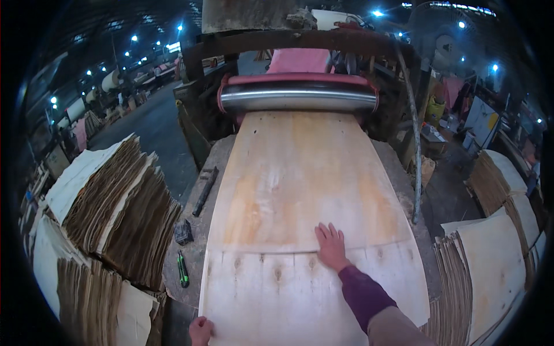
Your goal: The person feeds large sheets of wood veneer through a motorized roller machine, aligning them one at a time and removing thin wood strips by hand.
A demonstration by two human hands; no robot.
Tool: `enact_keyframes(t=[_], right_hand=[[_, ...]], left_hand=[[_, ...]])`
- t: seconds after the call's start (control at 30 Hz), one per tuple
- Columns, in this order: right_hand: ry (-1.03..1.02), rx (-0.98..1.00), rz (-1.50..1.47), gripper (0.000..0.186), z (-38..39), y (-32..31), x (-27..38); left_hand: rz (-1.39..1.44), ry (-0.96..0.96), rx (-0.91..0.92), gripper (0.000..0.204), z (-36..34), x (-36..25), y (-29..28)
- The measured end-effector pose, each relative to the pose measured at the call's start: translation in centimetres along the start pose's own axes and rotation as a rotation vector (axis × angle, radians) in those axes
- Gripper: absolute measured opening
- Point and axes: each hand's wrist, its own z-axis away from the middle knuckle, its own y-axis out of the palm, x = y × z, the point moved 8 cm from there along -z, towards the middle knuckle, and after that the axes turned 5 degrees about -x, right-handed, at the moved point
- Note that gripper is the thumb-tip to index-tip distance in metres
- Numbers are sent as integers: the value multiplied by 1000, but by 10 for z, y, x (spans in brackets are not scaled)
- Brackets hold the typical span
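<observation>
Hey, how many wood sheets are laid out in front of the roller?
2: the far sheet reaches toward the metal roller; the near sheet lies closest to you. More may be hidden underneath.

Between veneer stacks (118, 202), wood sheets (300, 184) lie before a roller (300, 98), a knife (183, 269) to their left.

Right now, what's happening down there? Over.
Right hand spread across near sheet and far sheet; left hand at near sheet's left edge. Far sheet reaches metal roller. Green knife left, off both sheets.
</observation>
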Motion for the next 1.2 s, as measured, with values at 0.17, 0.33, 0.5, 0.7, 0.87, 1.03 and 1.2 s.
enact_keyframes(t=[0.17,0.33,0.5,0.7,0.87,1.03,1.2], right_hand=[[234,12,-64,55,-19,12,-21],[80,40,-18,51,86,-1,48],[15,122,-63,54,240,-76,109],[89,242,-223,67,305,-138,145],[116,52,-104,73,283,-190,100],[30,131,7,79,280,-185,103],[73,262,-83,79,290,-205,122]], left_hand=[[-125,117,-297,23,-65,28,13],[-145,44,-307,22,-42,-12,-18],[500,-101,238,22,-19,-38,-27],[450,-68,461,35,33,-97,-44],[990,61,597,37,83,-192,-64],[436,35,522,33,14,-66,-50],[330,23,360,41,59,-82,-75]])
